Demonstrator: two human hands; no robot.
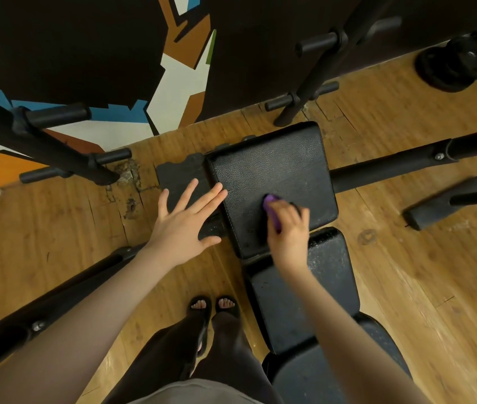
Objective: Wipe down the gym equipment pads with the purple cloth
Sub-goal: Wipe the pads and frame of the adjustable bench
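Observation:
A black padded bench runs up the middle of the head view. Its far pad (272, 176) is flat and square. A dusty middle pad (307, 287) lies below it, and a near pad (304, 377) sits by my legs. My right hand (288, 231) grips a bunched purple cloth (272, 207) and presses it on the far pad's near part. My left hand (183, 224) is spread flat, its fingertips touching the far pad's left edge.
Black steel frame tubes cross the wooden floor at left (65, 290) and right (391, 167). Rack uprights with pegs (56, 115) stand at the back by a painted wall. Weight plates (453, 65) lie at far right. My sandalled feet (214, 307) stand left of the bench.

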